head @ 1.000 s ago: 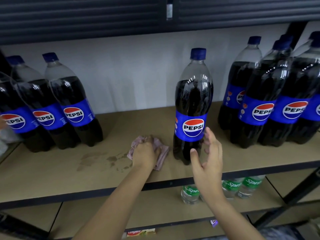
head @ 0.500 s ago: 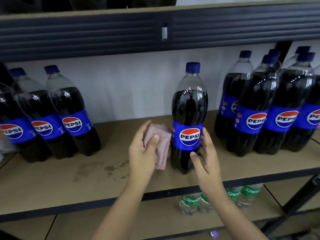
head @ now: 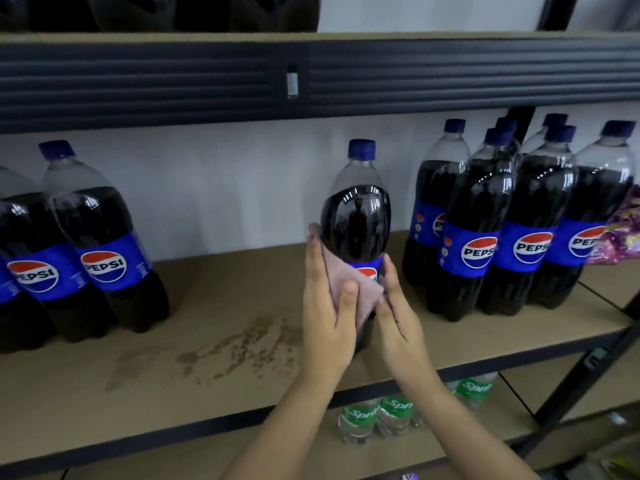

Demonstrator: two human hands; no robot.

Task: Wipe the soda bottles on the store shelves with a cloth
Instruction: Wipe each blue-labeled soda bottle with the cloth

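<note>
A single Pepsi bottle (head: 355,223) with a blue cap stands upright mid-shelf. My left hand (head: 325,323) holds a pink cloth (head: 341,282) against the bottle's left side and label, with the thumb pinning the cloth. My right hand (head: 398,317) lies with straight fingers along the bottle's lower right side, touching it. The cloth and both hands hide most of the label and the bottle's base.
More Pepsi bottles stand at the left (head: 100,244) and in a tight group at the right (head: 481,230). The brown shelf board (head: 207,299) carries a damp stain (head: 235,348). Sprite bottles (head: 377,414) sit below. A dark beam (head: 311,74) runs overhead, and purple packets (head: 620,237) lie far right.
My left hand lifted the cloth off the shelf board and brought it onto the bottle's side. My right hand closed in from free air to touch the bottle. The camera tilted up.
</note>
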